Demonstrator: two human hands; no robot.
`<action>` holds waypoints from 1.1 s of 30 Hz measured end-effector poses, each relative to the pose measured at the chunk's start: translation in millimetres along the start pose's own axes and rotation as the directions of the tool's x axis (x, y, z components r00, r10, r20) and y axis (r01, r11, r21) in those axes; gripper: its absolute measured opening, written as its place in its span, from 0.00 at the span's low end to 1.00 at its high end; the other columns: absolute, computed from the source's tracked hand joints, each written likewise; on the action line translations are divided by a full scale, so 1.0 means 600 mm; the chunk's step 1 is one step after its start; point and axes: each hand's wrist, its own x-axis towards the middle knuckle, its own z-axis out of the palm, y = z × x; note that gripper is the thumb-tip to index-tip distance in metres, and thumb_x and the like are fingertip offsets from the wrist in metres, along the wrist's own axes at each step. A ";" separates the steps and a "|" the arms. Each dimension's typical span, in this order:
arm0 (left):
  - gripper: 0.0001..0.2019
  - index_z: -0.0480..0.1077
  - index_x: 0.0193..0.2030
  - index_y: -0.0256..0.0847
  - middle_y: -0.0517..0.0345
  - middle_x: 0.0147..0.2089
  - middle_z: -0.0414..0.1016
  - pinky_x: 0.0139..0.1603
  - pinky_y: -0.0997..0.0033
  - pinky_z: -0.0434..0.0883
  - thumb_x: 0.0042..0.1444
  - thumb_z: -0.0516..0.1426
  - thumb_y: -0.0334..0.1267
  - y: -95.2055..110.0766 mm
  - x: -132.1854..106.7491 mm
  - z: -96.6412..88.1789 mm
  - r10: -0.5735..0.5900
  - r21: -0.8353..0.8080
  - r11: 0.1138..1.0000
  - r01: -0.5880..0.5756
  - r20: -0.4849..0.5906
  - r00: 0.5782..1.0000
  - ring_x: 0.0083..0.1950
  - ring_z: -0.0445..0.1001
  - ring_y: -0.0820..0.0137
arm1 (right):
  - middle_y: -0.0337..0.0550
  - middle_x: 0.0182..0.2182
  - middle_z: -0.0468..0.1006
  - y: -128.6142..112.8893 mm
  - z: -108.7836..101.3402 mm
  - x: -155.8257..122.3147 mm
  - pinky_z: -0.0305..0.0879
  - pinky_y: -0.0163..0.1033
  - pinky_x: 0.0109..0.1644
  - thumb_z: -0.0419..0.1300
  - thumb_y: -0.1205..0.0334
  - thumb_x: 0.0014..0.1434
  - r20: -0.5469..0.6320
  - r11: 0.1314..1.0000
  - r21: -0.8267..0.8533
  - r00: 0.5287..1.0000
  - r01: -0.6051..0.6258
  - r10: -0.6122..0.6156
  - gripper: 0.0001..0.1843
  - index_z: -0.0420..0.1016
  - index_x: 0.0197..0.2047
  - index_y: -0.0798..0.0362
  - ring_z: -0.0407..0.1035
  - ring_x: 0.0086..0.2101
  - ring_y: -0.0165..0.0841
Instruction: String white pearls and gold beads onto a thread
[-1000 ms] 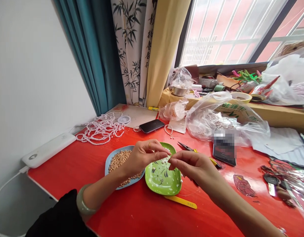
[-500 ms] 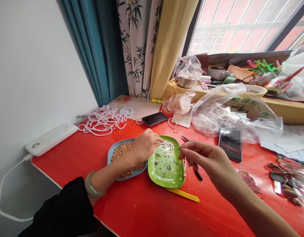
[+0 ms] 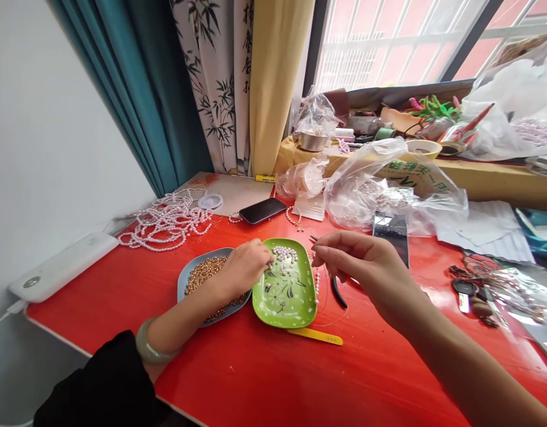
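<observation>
Head view, clock read around the green tray [image 3: 295,317]. Left hand [image 3: 246,268] at 9–10 o'clock, fingers bent down by the tray's rim; can't tell if fingertips are together or gripping anything. Right hand [image 3: 355,254] at 2 o'clock, raised, thumb and forefinger tips together; any thread between them too fine to tell. Loose pearl beads [image 3: 285,254] in the tray, toward 12. Short pearl strand [image 3: 317,288] just beside the rim, 3 o'clock. Blue plate [image 3: 182,283] of gold beads [image 3: 205,273], 9 o'clock, partly under left forearm. Pliers [image 3: 339,294] 3 o'clock, yellow strip [image 3: 320,337] 5, phone [image 3: 262,210] 11, pearl strings [image 3: 164,222] heaped at 10.
</observation>
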 end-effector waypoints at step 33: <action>0.05 0.74 0.29 0.41 0.61 0.28 0.76 0.28 0.73 0.59 0.48 0.56 0.31 -0.035 -0.071 -0.100 -0.093 -0.030 0.994 0.109 0.334 0.938 0.29 0.70 0.72 | 0.36 0.17 0.65 0.003 -0.017 -0.006 0.54 0.33 0.19 0.63 0.50 0.48 -0.148 0.998 -0.042 0.989 -0.035 0.029 0.13 0.75 0.27 0.51 0.58 0.19 0.26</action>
